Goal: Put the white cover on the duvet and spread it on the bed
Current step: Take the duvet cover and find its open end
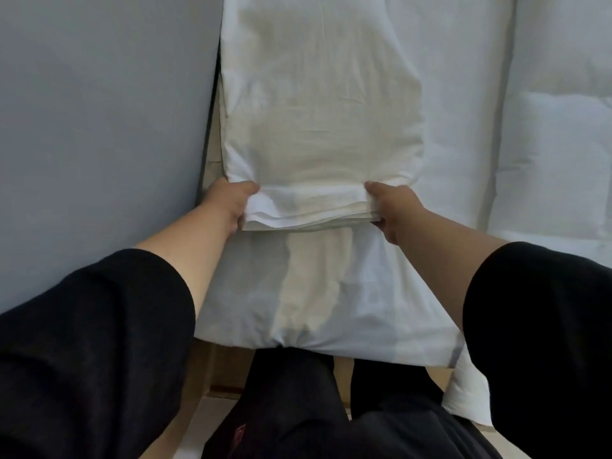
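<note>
The white cover [318,111] lies folded in a long narrow strip on the bed, close to the wall. Its near end is gathered into a thick stack of layers. My left hand [231,202] grips the left corner of that stack, thumb on top. At the right corner my right hand [389,208] grips the same stack. The quilted white duvet [546,144] lies spread to the right of the cover. More white fabric [331,293] runs from under the stack to the bed's near edge.
A grey wall [99,127] stands directly to the left of the bed. A corner of the duvet [463,392] hangs over the bed's near edge at the right. My dark-clothed legs [298,409] stand against the bed's foot, above a light floor.
</note>
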Action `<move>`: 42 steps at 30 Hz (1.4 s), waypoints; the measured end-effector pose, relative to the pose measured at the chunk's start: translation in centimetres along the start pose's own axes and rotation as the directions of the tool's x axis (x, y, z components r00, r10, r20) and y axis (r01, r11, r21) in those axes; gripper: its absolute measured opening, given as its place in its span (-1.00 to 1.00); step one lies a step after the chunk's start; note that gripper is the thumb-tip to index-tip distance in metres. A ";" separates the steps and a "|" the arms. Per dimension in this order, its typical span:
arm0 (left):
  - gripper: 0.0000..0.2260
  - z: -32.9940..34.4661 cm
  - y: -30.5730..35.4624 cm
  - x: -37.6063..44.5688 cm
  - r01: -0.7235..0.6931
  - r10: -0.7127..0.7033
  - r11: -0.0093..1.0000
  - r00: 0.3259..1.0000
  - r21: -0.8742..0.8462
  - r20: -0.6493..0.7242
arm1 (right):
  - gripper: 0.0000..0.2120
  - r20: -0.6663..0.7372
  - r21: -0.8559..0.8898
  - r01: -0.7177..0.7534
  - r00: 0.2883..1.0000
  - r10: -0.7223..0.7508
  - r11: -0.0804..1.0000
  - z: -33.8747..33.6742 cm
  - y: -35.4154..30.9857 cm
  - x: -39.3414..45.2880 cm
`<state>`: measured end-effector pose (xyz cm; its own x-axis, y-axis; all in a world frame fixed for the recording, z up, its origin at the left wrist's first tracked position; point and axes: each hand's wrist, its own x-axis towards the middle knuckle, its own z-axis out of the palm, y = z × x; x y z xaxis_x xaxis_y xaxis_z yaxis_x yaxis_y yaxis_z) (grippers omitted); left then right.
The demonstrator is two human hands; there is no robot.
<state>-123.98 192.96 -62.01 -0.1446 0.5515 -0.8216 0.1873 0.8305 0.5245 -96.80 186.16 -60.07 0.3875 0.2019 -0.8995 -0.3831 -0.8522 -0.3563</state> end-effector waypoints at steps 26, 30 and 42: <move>-0.86 3.5 4.2 -37.3 0.089 0.024 0.878 0.973 -0.471 0.229 | -0.83 0.221 -0.076 0.212 0.956 -0.191 0.974 -24.0 -2.6 -26.6; -0.81 4.3 4.1 -37.4 0.122 0.008 0.861 0.967 -0.494 0.253 | -0.82 0.190 -0.189 0.343 0.932 -0.308 0.920 -23.9 -2.1 -26.9; -0.60 7.4 5.2 -34.8 0.143 0.004 0.960 0.851 -0.239 0.525 | -0.23 0.585 -0.710 0.701 0.640 -0.498 0.068 -14.5 -1.2 -27.9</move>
<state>-110.74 177.51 -32.36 0.3877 0.4318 -0.8144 -0.0731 0.8951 0.4398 -94.96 174.55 -30.82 -0.0517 0.8361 -0.5462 0.8407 -0.2587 -0.4756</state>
